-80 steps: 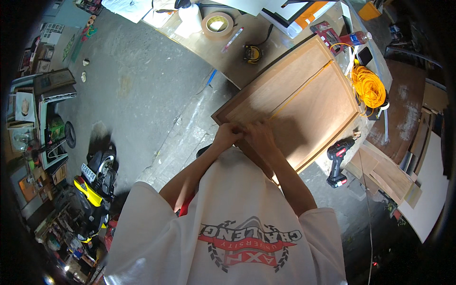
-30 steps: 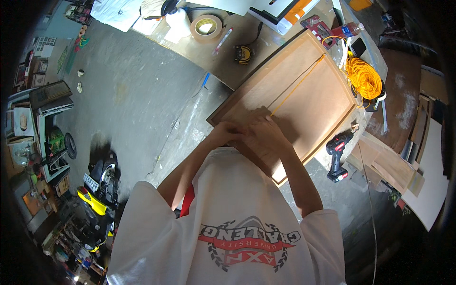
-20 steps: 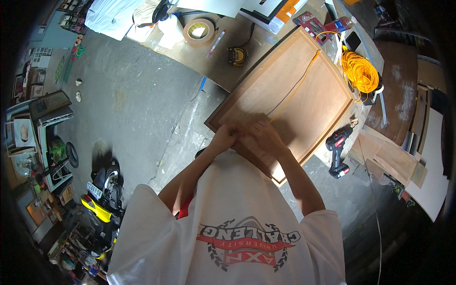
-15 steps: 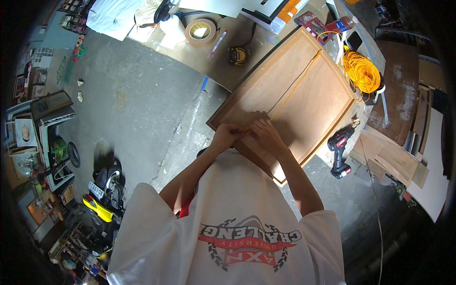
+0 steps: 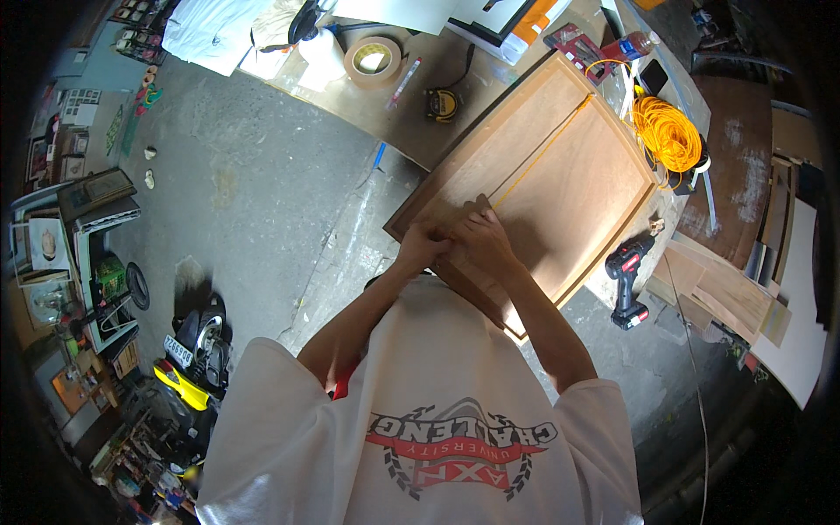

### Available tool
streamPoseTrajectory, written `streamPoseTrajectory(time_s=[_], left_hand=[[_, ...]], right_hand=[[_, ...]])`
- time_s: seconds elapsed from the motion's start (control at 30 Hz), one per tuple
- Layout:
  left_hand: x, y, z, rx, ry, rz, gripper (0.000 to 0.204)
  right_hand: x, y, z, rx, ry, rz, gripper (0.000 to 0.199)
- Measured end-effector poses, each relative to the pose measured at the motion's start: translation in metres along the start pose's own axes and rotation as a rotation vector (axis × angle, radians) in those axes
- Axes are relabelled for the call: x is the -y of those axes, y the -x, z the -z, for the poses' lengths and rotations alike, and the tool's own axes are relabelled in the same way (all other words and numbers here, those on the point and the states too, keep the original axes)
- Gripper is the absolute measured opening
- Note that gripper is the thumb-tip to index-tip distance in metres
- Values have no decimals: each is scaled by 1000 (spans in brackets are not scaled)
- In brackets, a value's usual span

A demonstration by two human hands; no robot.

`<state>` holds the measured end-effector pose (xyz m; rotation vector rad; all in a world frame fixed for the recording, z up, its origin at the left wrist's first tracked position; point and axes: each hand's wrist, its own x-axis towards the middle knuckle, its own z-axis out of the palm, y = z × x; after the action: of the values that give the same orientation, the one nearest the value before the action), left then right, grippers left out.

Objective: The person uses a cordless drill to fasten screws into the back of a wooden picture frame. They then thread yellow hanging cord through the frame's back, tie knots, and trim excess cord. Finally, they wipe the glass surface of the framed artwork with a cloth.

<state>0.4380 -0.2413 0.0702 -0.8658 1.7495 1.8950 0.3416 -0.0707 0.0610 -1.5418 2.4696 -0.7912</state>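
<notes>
A shallow wooden frame [image 5: 595, 179] with a plain panel inside its raised rim lies slanted at the table's corner. An orange cord [image 5: 544, 150] runs taut across the panel, from the frame's far right side down to my hands. My right hand [image 5: 483, 240] is closed on this cord over the frame's near left part. Beside it, fingers bent and pressed together, my left hand [image 5: 422, 248] sits at the near edge of the frame. The cord's near end is hidden among the fingers.
Right of the frame lie a coil of orange cord [image 5: 667, 136] and a cordless drill [image 5: 626, 278]. On the table are a tape measure [image 5: 441, 105], a tape roll [image 5: 373, 61], a marker [image 5: 403, 82] and a bottle [image 5: 633, 45]. A motorcycle [image 5: 184, 385] stands at left.
My hands have drawn slightly closer together and turned a little at the near edge of the frame. The cord still stretches to the far side.
</notes>
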Motion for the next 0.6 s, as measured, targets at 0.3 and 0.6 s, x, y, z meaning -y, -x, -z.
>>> streamPoseTrajectory(time_s=[0.3,0.6], left_hand=[[0,-10,0,41,68,27,22],[-1,-10,-8,-94,-133,-87,25]], right_hand=[[-12,4,-3,62,-423,-273,9],[-13,2,-6,161,-334,-229,13]])
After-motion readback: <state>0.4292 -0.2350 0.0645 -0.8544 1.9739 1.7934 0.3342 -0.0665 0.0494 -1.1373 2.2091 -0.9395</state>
